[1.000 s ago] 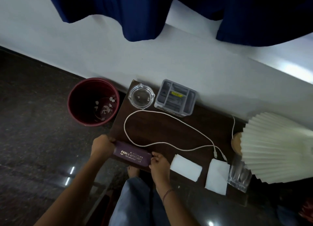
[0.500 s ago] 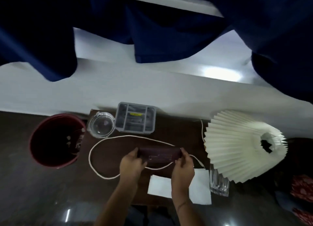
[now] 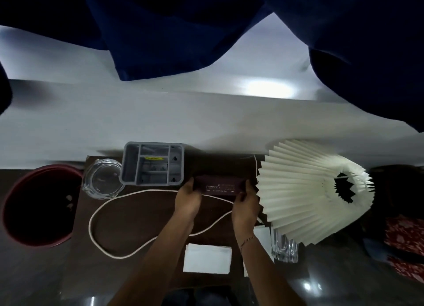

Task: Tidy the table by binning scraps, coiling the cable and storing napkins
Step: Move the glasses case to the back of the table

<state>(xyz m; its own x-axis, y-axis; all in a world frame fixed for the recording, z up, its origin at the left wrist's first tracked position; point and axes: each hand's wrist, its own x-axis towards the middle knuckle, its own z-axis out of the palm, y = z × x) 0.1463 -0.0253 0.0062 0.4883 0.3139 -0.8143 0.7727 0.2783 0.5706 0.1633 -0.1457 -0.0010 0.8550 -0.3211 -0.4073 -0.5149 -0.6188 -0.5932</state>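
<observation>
A dark maroon box with pale lettering [image 3: 219, 186] is held at the back of the dark wooden table [image 3: 142, 216], right of the grey organiser. My left hand [image 3: 187, 199] grips its left end and my right hand [image 3: 245, 202] its right end. A white cable [image 3: 110, 208] lies in a loose loop across the table under my arms. One white napkin [image 3: 207, 258] lies flat near the front edge. A second napkin [image 3: 262, 237] shows partly behind my right wrist. The red bin [image 3: 13, 218] stands on the floor at the left, with pale scraps inside.
A grey compartment organiser [image 3: 153, 163] and a glass ashtray [image 3: 102, 179] sit at the table's back left. A pleated cream lampshade [image 3: 309, 197] overhangs the right end, with a clear glass [image 3: 284, 248] below it. White wall and dark blue curtains are behind.
Both hands carried the maroon box from the front left edge across the table to the back, beside the grey organiser. The camera view swung up and to the right.
</observation>
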